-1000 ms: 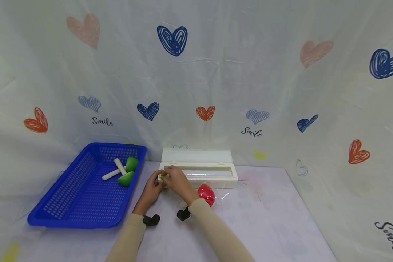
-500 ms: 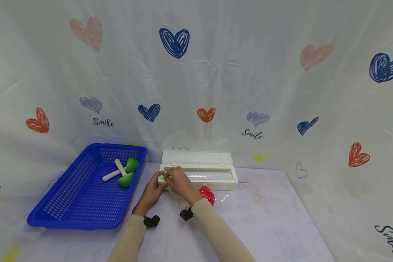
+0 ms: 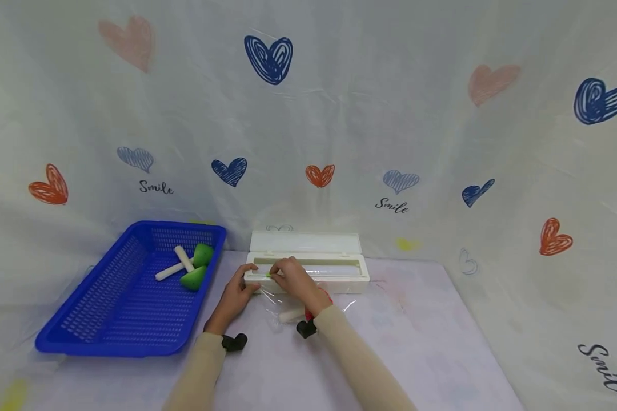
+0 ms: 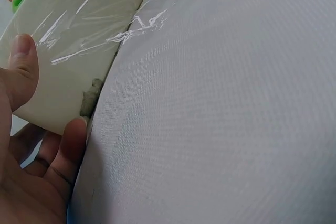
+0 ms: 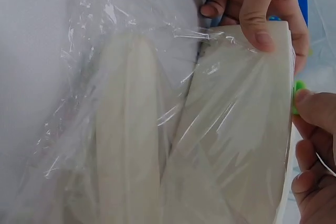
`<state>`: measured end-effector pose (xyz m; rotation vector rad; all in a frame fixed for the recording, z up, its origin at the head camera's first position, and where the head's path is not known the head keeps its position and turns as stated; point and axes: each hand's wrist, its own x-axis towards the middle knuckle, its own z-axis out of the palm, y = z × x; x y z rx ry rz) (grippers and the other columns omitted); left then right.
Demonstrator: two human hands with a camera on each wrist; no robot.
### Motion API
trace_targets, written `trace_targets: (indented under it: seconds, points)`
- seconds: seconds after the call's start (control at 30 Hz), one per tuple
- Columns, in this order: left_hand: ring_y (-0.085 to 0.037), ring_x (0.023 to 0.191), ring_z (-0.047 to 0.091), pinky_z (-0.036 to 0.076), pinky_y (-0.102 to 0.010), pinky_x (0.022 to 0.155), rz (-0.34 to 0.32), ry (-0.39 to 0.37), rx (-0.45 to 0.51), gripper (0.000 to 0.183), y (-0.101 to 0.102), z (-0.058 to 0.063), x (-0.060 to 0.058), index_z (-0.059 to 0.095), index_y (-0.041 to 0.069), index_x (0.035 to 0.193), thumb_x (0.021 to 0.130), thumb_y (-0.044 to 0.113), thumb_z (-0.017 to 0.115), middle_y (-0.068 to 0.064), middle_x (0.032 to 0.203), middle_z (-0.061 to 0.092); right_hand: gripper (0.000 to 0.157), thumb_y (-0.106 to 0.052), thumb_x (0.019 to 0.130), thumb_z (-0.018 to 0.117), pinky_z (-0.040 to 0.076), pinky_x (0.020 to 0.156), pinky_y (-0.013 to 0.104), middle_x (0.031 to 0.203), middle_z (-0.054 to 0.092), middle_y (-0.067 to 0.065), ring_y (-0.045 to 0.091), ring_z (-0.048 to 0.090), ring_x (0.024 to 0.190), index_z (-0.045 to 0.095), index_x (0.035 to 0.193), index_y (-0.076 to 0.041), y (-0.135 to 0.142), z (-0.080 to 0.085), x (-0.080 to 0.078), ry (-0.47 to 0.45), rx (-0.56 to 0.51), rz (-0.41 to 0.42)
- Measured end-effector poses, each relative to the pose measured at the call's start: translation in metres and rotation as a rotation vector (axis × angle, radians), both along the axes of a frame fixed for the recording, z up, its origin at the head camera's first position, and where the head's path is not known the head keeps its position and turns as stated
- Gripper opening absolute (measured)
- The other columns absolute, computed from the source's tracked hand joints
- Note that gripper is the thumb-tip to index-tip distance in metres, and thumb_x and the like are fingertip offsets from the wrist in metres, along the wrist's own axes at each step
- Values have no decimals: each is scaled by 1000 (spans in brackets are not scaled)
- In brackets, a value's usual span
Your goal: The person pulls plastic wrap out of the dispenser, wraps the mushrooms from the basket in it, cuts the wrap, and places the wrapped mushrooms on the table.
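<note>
A white cling film dispenser [image 3: 339, 286] lies near the back of the table, lid [image 3: 305, 242] raised and the roll [image 3: 334, 270] visible inside. My left hand [image 3: 235, 294] grips its left end, thumb on the front face and other fingers around the end. With thumb and fingers, my right hand [image 3: 295, 281] pinches the small green slide cutter [image 5: 299, 88] on the front top edge, a little right of the left hand. Clear film [image 5: 113, 9] drapes from that edge over a toy mushroom, its pale stem [image 5: 128, 129] showing and its red cap [image 3: 308, 314] mostly hidden behind the right wrist.
A blue plastic basket [image 3: 108, 350] stands to the left, holding two toy mushrooms with green caps [image 3: 193, 278] and pale stems. Behind the dispenser hangs a white curtain [image 3: 308, 114] printed with hearts. A pale cloth [image 3: 416, 337] covers the table.
My right hand has slid the green cutter rightward along the dispenser's edge, away from the left hand. The left hand stays at the box end. More of the mushroom's stem shows.
</note>
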<state>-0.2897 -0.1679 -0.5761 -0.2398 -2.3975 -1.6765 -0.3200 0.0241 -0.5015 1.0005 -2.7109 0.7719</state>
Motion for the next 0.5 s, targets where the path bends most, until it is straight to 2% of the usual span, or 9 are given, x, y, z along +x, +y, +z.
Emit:
trace_targets:
  seconds: [0.1,0.27,0.37,0.5]
  points:
    - [-28,104,64,52,-29,83,-1,5,-44,55,-4,-1,0,49,12,144,94,2,71,-27,134,60,11,-6,93,73,54,84,27,100,75,9,22,65,94,77,103,-3,1,0,-2,-9,-7,32]
    - [-39,128,55,44,-52,105,-33,-23,-132,64,-5,1,2,44,15,154,96,13,71,-25,149,52,17,-3,88,71,55,84,28,99,71,11,24,66,93,77,104,-1,3,-6,0,28,-11,45]
    - [-41,133,51,41,-58,108,-36,-38,-151,58,-6,4,1,47,15,151,97,13,69,-25,151,50,14,-5,90,72,56,86,29,101,71,11,23,67,95,77,103,-2,3,-6,-1,20,-10,54]
    - [-40,132,52,41,-58,107,-37,-15,-162,53,-8,6,-3,51,14,147,97,10,68,-24,149,51,15,-7,94,72,55,87,27,104,71,10,21,66,98,78,106,-3,3,-1,-7,-33,14,57]
